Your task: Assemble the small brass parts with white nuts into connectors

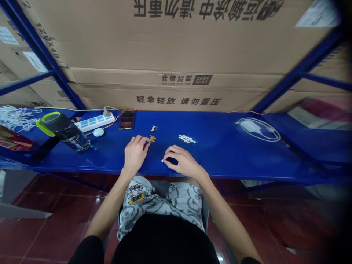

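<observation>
My left hand [135, 153] reaches over the blue shelf, fingertips at the edge of a small pile of brass-coloured metal pieces [152, 138]. Its thumb and forefinger are slightly apart, and no piece shows clearly between them. Closer to the front edge, my right hand [182, 160] pinches a tiny white and brass-coloured piece [162, 160] between thumb and forefinger. Beyond the brass pile lies a little group of silvery and dark parts [153, 128]. A cluster of small round white pieces [186, 138] is spread out past my right hand.
On the left stand a dark bottle [72, 132] with a lime-green loop, a white power strip [95, 122], a white oval object [98, 132] and a phone [127, 119]. A white coiled cable [260, 130] lies right. Large cardboard boxes [176, 47] form the back.
</observation>
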Tool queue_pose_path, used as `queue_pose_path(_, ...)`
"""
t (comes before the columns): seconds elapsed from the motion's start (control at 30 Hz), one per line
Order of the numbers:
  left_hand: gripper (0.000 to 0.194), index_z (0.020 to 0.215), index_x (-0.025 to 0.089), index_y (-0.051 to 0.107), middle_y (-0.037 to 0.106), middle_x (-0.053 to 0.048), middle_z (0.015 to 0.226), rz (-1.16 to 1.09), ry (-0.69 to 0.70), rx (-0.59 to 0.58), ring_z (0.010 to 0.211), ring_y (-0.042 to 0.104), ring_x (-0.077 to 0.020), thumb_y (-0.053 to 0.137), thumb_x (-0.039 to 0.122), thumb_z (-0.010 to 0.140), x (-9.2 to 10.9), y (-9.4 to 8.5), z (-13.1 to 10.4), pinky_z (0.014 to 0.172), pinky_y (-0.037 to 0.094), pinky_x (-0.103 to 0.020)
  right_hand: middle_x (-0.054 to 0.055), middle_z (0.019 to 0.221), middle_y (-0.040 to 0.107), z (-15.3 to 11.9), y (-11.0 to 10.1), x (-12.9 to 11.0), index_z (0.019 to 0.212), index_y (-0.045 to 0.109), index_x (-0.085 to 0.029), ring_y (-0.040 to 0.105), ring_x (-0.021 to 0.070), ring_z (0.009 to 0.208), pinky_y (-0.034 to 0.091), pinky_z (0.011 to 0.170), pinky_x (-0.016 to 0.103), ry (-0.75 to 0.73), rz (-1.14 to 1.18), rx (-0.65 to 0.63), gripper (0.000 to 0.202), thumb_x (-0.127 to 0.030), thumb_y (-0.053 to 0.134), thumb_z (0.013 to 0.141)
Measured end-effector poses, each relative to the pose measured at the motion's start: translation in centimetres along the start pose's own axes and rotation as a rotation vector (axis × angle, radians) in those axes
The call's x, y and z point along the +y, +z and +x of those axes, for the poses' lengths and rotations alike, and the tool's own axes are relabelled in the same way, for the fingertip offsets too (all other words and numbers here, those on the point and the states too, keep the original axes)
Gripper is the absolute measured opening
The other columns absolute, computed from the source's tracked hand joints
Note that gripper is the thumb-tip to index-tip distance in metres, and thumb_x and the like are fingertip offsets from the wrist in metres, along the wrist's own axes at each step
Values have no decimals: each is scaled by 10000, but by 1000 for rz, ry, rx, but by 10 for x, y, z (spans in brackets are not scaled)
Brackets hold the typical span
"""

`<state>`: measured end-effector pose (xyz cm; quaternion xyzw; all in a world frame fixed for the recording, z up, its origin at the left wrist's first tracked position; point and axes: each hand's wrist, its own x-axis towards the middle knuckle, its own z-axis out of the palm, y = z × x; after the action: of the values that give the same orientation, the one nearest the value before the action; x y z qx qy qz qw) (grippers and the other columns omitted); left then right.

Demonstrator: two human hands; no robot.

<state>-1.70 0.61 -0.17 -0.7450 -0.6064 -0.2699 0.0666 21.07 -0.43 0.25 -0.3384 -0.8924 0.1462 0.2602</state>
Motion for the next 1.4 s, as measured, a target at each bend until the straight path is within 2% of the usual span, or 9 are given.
queue_pose_path(0.13, 122, 1047, 263, 738, 692, -40, 1060, 11, 18, -2, 981, 618, -242, 652, 282, 963, -10, 1, 2, 753, 499, -323, 43, 991, 655, 1, 1, 2, 910, 688, -234, 596, 188, 931, 467, 856, 330, 11, -27, 6, 134, -247, 568, 970)
queue_pose_path(0.33, 140, 1014, 257, 767, 690, -45, 1039, 31, 49, -1, 949, 612, -238, 637, 289, 973, -7, 5, 3, 820, 486, -345, 51, 997, 663, 2, 6, 4, 933, 679, -233, 581, 204, 924, 454, 855, 346, 63, -132, 68, 154, -260, 539, 992)
queue_pose_path(0.47, 130, 1003, 250, 761, 693, -42, 1036, 49, 73, -2, 951, 612, -239, 641, 291, 970, -7, 5, 2, 842, 468, -354, 43, 1008, 682, 3, 4, 3, 956, 680, -244, 602, 207, 946, 457, 867, 347, 98, -134, 90, 166, -334, 548, 1003)
queue_pose_path(0.57, 133, 1019, 256, 758, 697, -40, 1044, 55, 63, -7, 944, 612, -239, 638, 292, 974, -9, 5, 1, 829, 457, -356, 46, 1009, 700, 0, -3, 10, 972, 677, -243, 621, 215, 975, 461, 875, 341, 204, -181, 206, 181, -322, 521, 1013)
queue_pose_path(0.73, 144, 1008, 268, 768, 700, -44, 1037, 33, 56, -22, 934, 615, -239, 633, 309, 979, -8, 6, 2, 826, 452, -364, 55, 903, 682, -18, -25, 37, 956, 680, -239, 622, 224, 880, 435, 682, 314, 482, -401, 428, 188, -250, 494, 986)
queue_pose_path(0.87, 138, 985, 263, 760, 697, -48, 1016, -4, 55, -40, 936, 617, -247, 631, 311, 978, -7, 5, 2, 824, 459, -375, 41, 873, 664, -27, -32, 51, 985, 690, -257, 625, 206, 807, 413, 616, 301, 538, -400, 408, 165, -278, 530, 950)
queue_pose_path(1.07, 133, 979, 225, 721, 694, -45, 1022, -152, 100, -87, 962, 632, -223, 589, 229, 993, -12, 10, 5, 878, 485, -352, 44, 928, 676, -23, -20, 49, 988, 706, -260, 650, 206, 804, 391, 574, 290, 573, -369, 333, 158, -296, 563, 932)
queue_pose_path(1.27, 87, 943, 225, 709, 702, -33, 997, -245, 102, -120, 960, 641, -215, 628, 215, 971, -15, 13, 6, 876, 492, -337, 31, 872, 670, -25, -19, 54, 1002, 696, -247, 627, 189, 733, 409, 591, 290, 610, -301, 384, 141, -297, 614, 899)
queue_pose_path(1.4, 81, 933, 224, 708, 705, -34, 997, -272, 92, -115, 977, 656, -216, 637, 203, 965, -15, 12, 6, 867, 499, -330, 64, 892, 670, -26, -18, 59, 961, 718, -214, 629, 201, 730, 438, 622, 313, 598, -309, 427, 164, -317, 607, 897)
